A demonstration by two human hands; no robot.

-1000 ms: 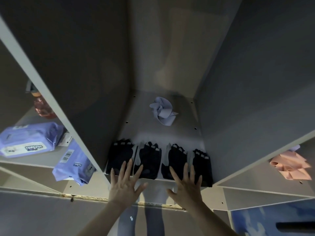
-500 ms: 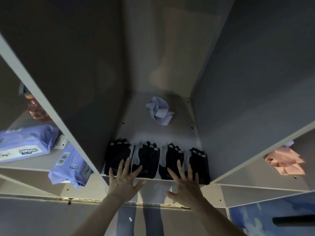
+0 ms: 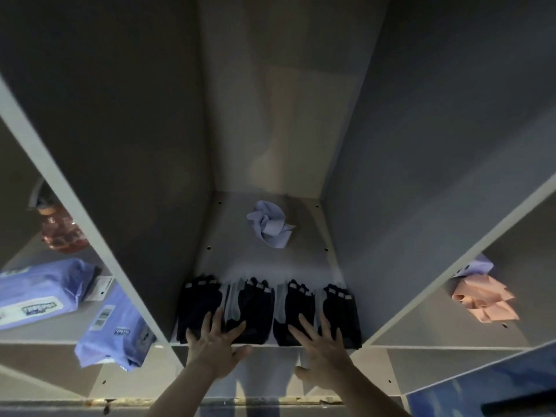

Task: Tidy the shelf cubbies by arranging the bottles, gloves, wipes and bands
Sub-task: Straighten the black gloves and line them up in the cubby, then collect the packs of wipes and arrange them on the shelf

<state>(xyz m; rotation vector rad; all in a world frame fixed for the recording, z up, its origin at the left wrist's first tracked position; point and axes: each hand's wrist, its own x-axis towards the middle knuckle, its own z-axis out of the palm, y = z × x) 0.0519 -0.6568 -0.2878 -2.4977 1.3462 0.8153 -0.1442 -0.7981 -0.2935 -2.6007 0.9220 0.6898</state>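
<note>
Head view: four dark gloves [image 3: 267,314] in a row at 6 o'clock on the middle cubby's front edge, soft, light, likely floppy (best taken at the cuffs). Left hand [image 3: 215,349] and right hand [image 3: 323,350] lie spread flat on them. Crumpled lilac band [image 3: 269,227] at 12 o'clock.

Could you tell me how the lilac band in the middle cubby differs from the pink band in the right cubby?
The lilac band is pale purple; the pink band is peach-pink. The lilac band lies alone at the back of its cubby behind the row of black gloves; the pink band sits nearer the front, with another lilac piece against it. Both are loosely crumpled, not folded.
</note>
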